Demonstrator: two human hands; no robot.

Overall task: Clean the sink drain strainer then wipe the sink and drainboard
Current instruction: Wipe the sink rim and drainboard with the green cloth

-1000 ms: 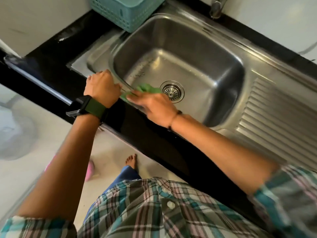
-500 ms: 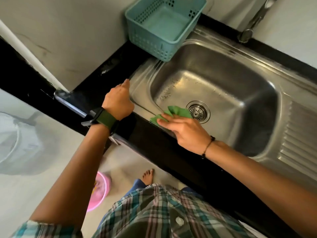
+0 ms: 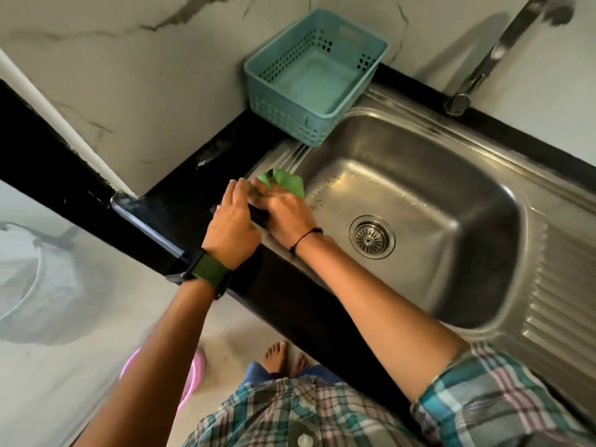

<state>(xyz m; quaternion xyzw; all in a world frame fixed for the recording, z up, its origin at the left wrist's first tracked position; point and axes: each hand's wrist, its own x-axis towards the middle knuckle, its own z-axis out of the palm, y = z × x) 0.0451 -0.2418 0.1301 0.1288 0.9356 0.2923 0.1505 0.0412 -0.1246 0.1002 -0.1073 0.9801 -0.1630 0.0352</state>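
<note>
A steel sink (image 3: 419,201) has a round drain strainer (image 3: 371,237) seated in its floor. The ribbed drainboard (image 3: 561,295) lies to its right. My right hand (image 3: 283,214) presses a green cloth (image 3: 283,182) flat on the sink's left rim, near the front left corner. My left hand (image 3: 233,221) lies right beside it on the rim and black counter edge, fingers stretched forward and touching the cloth's near edge. A green-strapped watch sits on my left wrist.
A teal plastic basket (image 3: 317,75) stands at the back left, overhanging the sink rim. The tap (image 3: 483,66) rises at the back right. The black counter (image 3: 180,201) borders the sink. A pink bowl (image 3: 193,375) and bare feet are on the floor below.
My right hand has slid the green cloth left along the front rim to the left corner. My left hand has opened from a fist and now lies flat beside it.
</note>
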